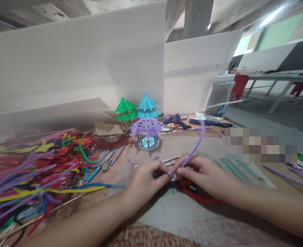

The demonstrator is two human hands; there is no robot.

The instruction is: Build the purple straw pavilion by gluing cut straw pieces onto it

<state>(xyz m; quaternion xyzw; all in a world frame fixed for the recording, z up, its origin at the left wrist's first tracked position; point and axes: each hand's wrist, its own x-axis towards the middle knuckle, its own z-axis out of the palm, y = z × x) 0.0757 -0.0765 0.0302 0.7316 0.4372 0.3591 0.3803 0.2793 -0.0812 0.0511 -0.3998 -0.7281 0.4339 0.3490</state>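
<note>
I log: purple pipe cleaner (198, 145), one, above the desk (102, 176), nearer me than the purple pavilion (146, 128); right grip (205, 171) pinching it; left grip (146, 176) pinching a small purple piece (170, 174).

purple strip's (199, 142) end hidden by fingers (189, 174), red handle (200, 196) partly covered, forearms (89, 219) cropped

- A purple strip (198, 144), slim, matte and softly fuzzy-looking, sits pinched in the right hand's (201, 169) fingertips.
- From that grip its long free length leans toward two o'clock, then bows upward until the tip points to twelve, clear of the table.
- A pale lilac bit (171, 174) shows at nine o'clock from there, at the left hand's (147, 180) fingertips; whether it joins the strip, I can't tell.
</note>
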